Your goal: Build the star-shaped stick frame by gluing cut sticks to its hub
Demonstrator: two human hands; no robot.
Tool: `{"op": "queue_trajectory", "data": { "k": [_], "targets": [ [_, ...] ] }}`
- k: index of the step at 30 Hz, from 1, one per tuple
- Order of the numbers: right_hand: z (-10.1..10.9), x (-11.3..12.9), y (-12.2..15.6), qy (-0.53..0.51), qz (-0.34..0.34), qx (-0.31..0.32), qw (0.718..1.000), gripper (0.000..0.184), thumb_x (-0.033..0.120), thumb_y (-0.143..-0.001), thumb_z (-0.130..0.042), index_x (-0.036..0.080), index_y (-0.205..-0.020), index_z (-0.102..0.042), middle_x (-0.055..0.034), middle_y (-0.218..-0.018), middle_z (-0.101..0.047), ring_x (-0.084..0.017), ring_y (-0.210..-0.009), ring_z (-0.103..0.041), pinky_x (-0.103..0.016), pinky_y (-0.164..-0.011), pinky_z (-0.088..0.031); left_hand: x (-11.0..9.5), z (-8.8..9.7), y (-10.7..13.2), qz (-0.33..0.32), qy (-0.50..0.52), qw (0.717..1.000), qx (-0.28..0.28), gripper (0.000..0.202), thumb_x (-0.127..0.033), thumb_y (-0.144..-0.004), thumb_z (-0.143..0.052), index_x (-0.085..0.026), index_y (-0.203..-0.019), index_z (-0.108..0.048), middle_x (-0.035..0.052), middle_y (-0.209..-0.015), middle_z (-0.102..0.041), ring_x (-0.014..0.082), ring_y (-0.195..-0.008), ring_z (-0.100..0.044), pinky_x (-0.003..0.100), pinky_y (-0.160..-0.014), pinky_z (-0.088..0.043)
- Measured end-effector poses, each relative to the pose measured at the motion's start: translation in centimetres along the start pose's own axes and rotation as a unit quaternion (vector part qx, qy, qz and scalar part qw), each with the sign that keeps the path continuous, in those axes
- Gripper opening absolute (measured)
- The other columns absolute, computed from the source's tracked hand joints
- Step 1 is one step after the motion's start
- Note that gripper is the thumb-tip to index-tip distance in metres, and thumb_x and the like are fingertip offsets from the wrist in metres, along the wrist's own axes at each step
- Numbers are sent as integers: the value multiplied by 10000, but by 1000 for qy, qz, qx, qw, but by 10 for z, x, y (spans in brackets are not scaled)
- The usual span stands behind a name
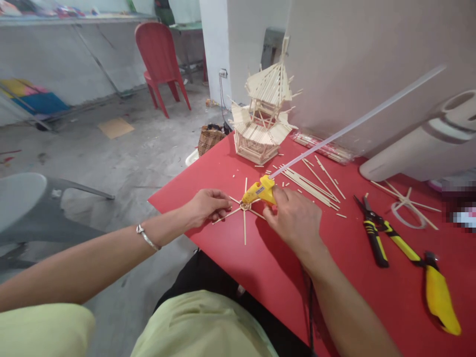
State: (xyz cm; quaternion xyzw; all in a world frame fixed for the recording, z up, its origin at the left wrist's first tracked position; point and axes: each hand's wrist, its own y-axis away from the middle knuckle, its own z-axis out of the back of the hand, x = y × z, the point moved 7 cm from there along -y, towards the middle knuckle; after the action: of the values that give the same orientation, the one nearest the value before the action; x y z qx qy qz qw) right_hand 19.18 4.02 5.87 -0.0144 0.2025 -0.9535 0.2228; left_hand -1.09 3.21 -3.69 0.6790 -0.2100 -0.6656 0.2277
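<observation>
My right hand is wrapped round a yellow hot glue gun, and a long, clear glue stick juts from its back. The gun's nozzle points down at the hub of a star-shaped frame of thin wooden sticks lying on the red table. My left hand has its fingers closed in a pinch at the frame's left arms. Just what lies between those fingertips is partly hidden. Behind the frame stands a tiered pagoda model built from similar sticks.
Loose sticks and cut bits lie right of the pagoda. Further right are pliers-like cutters, a yellow-handled tool, another stick star and a large roll. A cord runs below my right wrist. A grey chair stands left.
</observation>
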Motion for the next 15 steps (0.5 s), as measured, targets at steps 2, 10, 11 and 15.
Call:
{"op": "queue_trajectory", "data": {
  "k": [2,10,11,15],
  "targets": [
    [0,0,0,0,-1,-1,1000,253,268,-831,-520,175,-1048,-611,-36,-767,-595,-172,-686,-484,-316,-583,-217,-1,1,1,-3,4,1000,-4,117,-117,-713,-722,-122,-785,-630,31,-539,-629,117,-403,-563,201,-362,-360],
    [-1,1,-1,9,-1,-1,1000,265,250,-825,-511,169,-1055,-614,-29,-754,-588,-164,-668,-467,-314,-585,-211,-2,1,3,-8,8,1000,-5,89,-113,-729,-700,-109,-801,-647,18,-493,-605,105,-370,-527,209,-360,-384],
    [-1,1,-1,10,0,-1,1000,265,252,-824,-512,170,-1053,-615,-28,-753,-588,-163,-665,-464,-314,-584,-210,-2,1,2,-7,7,1000,-6,93,-112,-726,-703,-109,-801,-648,17,-489,-603,105,-368,-525,210,-360,-384],
    [-1,2,-1,13,2,-6,1000,263,252,-822,-510,171,-1049,-616,-25,-750,-589,-161,-662,-462,-315,-582,-209,-1,1,1,-6,5,1000,-9,111,-110,-716,-717,-111,-806,-652,17,-491,-608,103,-369,-525,209,-364,-385]
  ]
}}
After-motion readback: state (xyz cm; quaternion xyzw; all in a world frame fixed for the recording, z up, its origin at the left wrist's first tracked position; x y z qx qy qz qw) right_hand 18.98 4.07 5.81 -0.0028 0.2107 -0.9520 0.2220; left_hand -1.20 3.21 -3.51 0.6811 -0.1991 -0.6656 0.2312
